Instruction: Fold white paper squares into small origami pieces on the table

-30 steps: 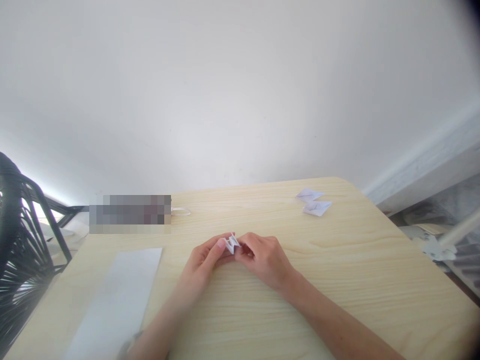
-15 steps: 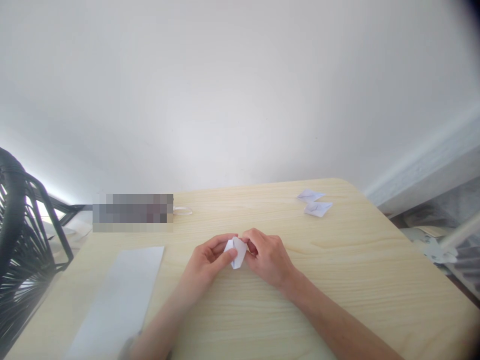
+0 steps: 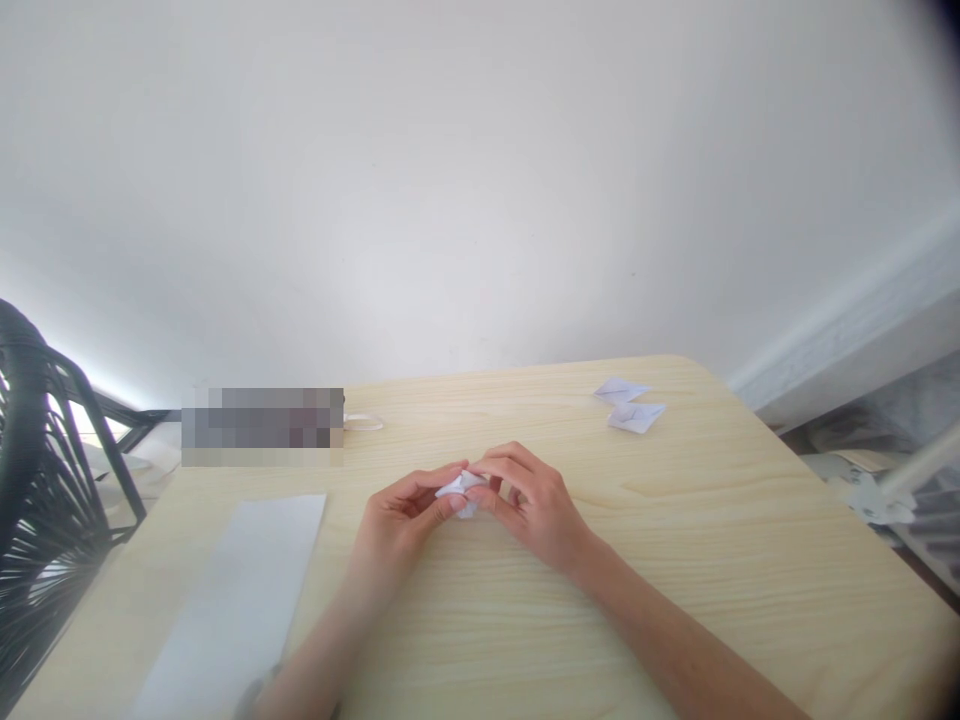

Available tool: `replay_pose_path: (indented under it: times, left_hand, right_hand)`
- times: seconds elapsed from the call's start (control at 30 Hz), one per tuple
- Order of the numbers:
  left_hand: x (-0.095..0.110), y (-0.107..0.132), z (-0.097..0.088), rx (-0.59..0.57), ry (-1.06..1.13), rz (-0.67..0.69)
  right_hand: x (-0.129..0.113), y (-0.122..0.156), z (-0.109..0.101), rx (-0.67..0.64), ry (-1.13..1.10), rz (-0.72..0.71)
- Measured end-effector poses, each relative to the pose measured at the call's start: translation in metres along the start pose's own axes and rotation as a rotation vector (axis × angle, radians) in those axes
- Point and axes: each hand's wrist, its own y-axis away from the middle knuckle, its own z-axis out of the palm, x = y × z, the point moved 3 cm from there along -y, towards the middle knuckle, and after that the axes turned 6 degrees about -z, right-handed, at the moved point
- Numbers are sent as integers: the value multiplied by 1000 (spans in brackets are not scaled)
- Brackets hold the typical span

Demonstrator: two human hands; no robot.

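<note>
Tabletop (image 3: 720, 520) of pale wood grain spreads beneath my forearms, its far edge running along a plain white wall (image 3: 480, 200); a dark chair (image 3: 22, 380) with slatted sides stands off the left edge; a long white sheet (image 3: 232, 590) lies flat on the left, its near end beside my left forearm. Between my two hands, near the middle of the table, sits a small piece of folded white paper (image 3: 462, 484); my left hand (image 3: 397, 515) pinches its left side, thumb in front and fingers behind, parted only by the paper; my right hand (image 3: 536, 505) has thumb and fingertips closed in on its right side, the remaining fingers curled. Toward the far right lie two folded papers, one (image 3: 622, 390) just behind the other (image 3: 636, 417), each crossed by a thin dark line; a pixelated patch (image 3: 262, 425) covers something at the back left, so any lettering there is hidden.
</note>
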Motion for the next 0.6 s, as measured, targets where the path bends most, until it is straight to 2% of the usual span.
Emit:
replay_pose_path:
  times: [0.33, 0.6]
  left_hand:
    - [7, 2, -1, 85, -90, 104]
    - [-4, -2, -5, 32, -4, 76]
  right_hand:
    - [-2, 0, -2, 35, 108, -164]
    - [-6, 0, -3, 110, 39, -108]
